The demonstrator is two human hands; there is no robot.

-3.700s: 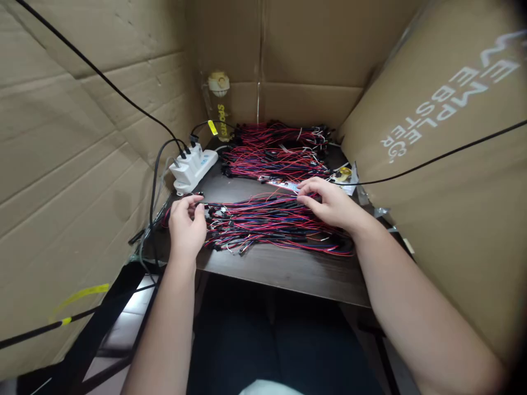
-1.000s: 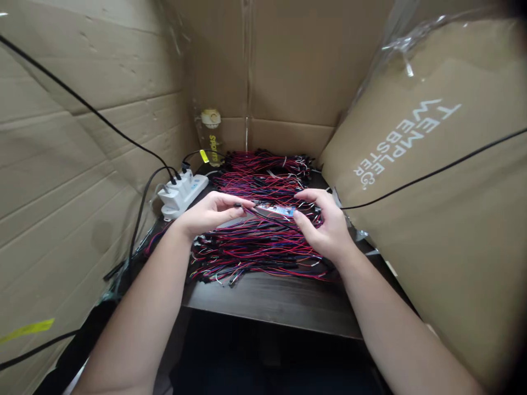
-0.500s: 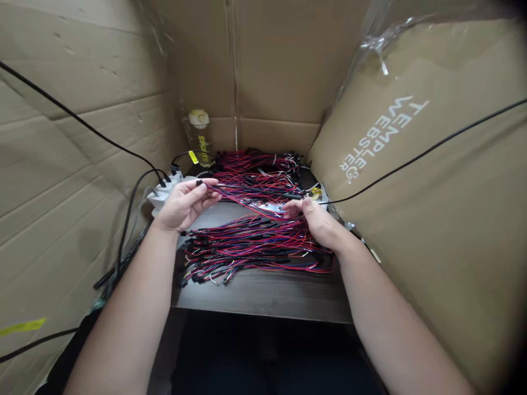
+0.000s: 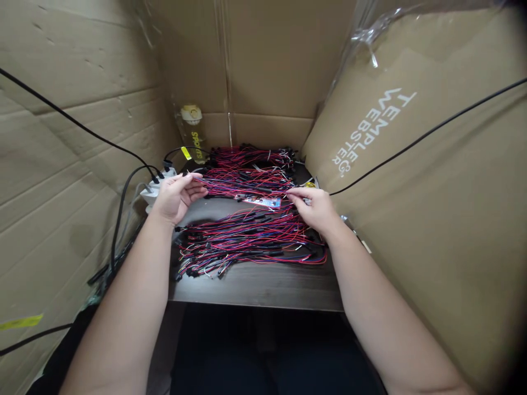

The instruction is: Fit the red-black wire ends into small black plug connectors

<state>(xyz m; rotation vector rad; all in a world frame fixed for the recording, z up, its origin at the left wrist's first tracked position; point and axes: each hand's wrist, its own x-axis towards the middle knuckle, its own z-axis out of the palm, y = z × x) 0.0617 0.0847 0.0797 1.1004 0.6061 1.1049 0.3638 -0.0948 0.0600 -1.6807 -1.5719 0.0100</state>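
Note:
A near pile of red, blue and black wire leads (image 4: 251,238) lies across a dark table (image 4: 263,285). A second pile (image 4: 247,178) lies behind it. My left hand (image 4: 175,195) is raised at the left end of the far pile, its fingers pinched on the end of a thin wire. My right hand (image 4: 315,208) is at the right end, thumb and finger closed on the other end of that wire. The wire stretches between both hands over the far pile. A small blue and white card (image 4: 260,202) lies between the piles.
A white power strip (image 4: 158,186) with black plugs sits at the table's left edge. A clear bottle (image 4: 192,131) stands in the back corner. Cardboard walls close in on the left, back and right. A black cable (image 4: 411,145) crosses the right cardboard.
Both hands lifted one wire off the near pile, moved apart and carried it back over the far pile. The view has tilted slightly.

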